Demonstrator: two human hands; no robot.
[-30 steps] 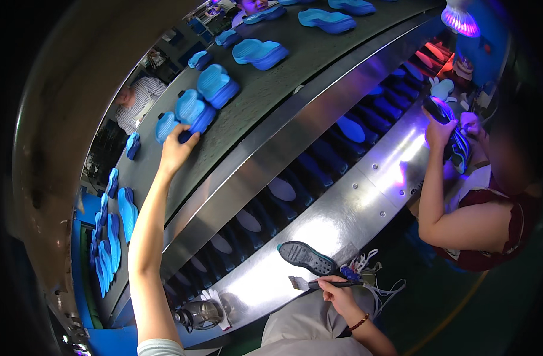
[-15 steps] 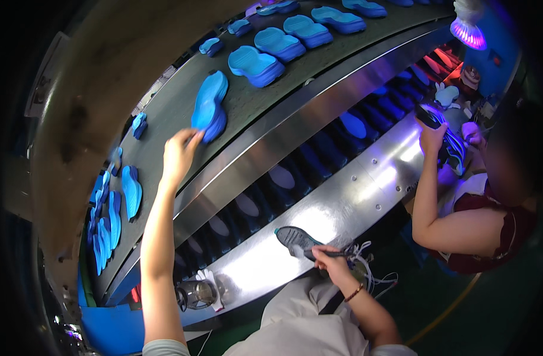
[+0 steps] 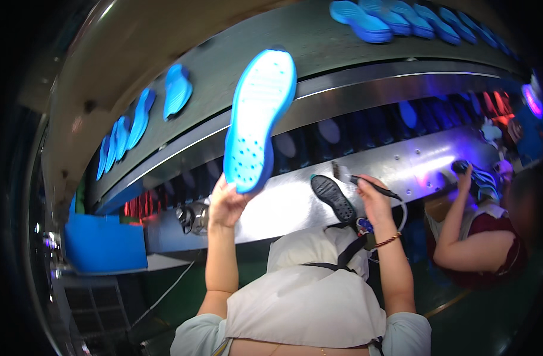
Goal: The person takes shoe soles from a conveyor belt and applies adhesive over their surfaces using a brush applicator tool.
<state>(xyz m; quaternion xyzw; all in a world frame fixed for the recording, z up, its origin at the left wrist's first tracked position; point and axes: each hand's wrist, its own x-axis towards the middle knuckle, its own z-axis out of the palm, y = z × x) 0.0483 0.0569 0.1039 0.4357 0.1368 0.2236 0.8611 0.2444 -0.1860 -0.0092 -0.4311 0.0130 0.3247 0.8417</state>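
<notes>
1. While the left forearm rises straight up from the lower edge, the left hand (image 3: 226, 204) holds a blue shoe sole (image 3: 258, 121) by its lower end, fingers (image 3: 230, 185) clamped on that end.
2. That sole stands nearly upright, tilted a little to the right, its pale dotted face toward the camera, in front of the grey conveyor belt (image 3: 319, 41).
3. To the right, the right forearm also reaches up, a bead bracelet (image 3: 387, 240) at the wrist.
4. At its end, the right hand (image 3: 372, 199) is closed on a small brush (image 3: 357, 178), the bristle end pointing left.
5. Just left of that hand, a dark shoe (image 3: 335, 199) sits sole up over the shiny metal desk (image 3: 283, 207).
6. More blue soles (image 3: 178, 89) lie on the belt, well apart from the held one.
7. At the far right, another person's hand (image 3: 464, 175) rests on a dark item on the same desk.
</notes>
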